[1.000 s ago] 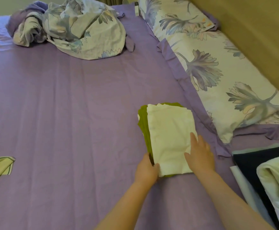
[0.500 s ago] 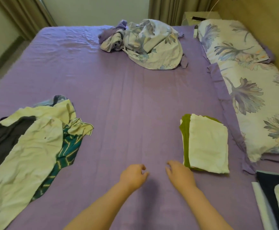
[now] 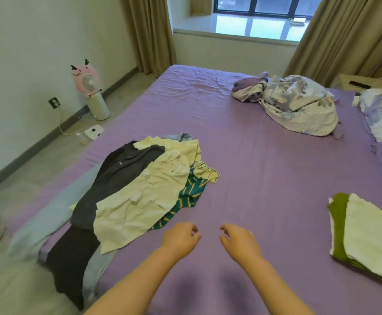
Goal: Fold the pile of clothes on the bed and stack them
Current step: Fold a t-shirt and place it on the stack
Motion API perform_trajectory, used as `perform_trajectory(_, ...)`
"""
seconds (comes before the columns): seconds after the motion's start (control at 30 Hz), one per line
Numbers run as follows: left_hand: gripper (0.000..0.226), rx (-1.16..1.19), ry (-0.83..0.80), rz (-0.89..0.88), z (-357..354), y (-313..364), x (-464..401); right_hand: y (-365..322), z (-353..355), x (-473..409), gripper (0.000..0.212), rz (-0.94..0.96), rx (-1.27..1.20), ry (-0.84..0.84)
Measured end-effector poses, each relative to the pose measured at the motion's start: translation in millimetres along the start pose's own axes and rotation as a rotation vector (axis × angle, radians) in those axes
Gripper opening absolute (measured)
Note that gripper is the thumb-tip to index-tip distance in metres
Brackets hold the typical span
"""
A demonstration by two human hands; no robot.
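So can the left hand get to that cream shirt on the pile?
Probably yes: the left hand hangs empty near the cream shirt, which lies on top of the pile, uncovered.

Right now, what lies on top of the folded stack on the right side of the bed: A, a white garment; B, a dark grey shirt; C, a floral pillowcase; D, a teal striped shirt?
A: a white garment lies folded on top of the green garment, whose edge shows along its left side.
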State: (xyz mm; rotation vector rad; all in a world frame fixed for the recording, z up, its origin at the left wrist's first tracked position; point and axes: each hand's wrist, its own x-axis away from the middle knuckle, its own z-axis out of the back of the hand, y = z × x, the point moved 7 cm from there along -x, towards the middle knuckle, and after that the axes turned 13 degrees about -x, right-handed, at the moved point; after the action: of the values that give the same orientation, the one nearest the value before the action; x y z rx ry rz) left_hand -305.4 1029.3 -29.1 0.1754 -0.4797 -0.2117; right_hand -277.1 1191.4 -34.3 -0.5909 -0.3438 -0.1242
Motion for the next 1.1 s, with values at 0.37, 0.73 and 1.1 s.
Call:
perform_trajectory(0.37,0.026,0.106,0.089,0.143,39,-233,105,-197,-101,15,0.04,0.081,-0.018,-0.057)
perform_trajectory(0.73,0.023,0.188,0.07,0.151,56,-295,68,-245,-118,-44,0.04,0.109,-0.022,-0.044)
perform_trajectory(1.1,0.024,0.098,-0.042,0.111,75,-290,-78,-191,-110,-175,0.04,-0.03,-0.085,-0.087)
